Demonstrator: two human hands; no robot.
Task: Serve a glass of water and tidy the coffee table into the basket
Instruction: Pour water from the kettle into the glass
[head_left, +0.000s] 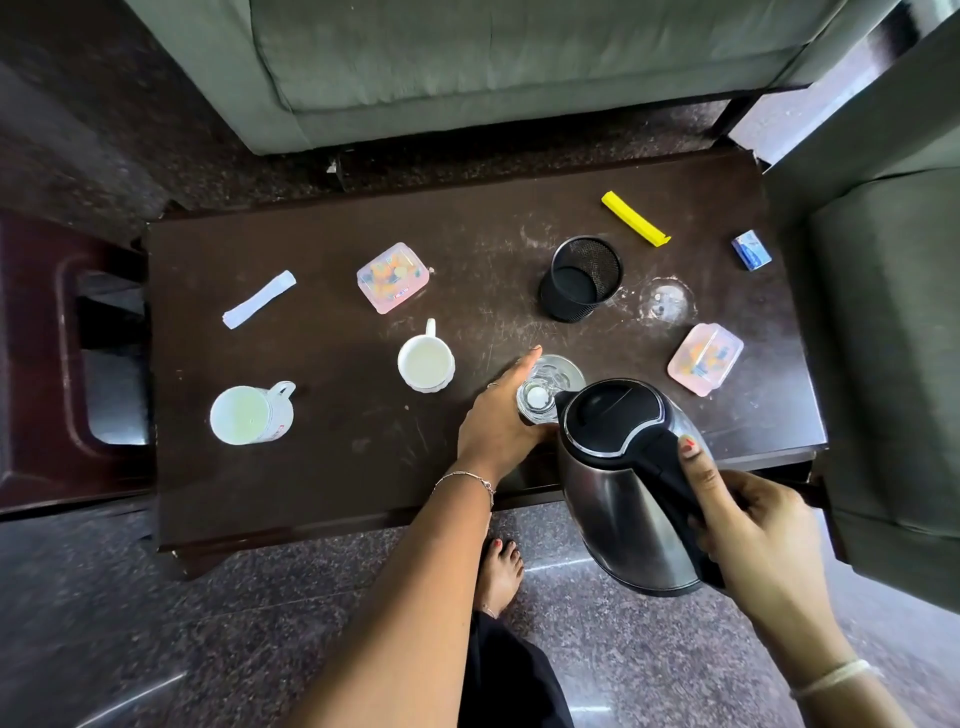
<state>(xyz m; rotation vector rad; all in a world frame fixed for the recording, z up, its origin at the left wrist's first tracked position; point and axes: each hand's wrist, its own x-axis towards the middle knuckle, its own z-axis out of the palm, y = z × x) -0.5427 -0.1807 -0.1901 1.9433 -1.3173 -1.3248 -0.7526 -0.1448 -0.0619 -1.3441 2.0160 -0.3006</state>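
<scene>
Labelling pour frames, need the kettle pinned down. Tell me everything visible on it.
The kettle has a brushed steel body, a closed black lid and a black handle. It is off the table, held over its near edge and tipped, with the spout toward the glass that the left hand holds. The right hand grips the handle, thumb along its top. No water stream can be made out.

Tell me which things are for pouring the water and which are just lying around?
In use: kettle, gripped by the right hand; glass, held by the left hand.

Lying about: white mug, second mug, pink box, second pink box, yellow clip, white packet, blue box, black mesh basket.
</scene>
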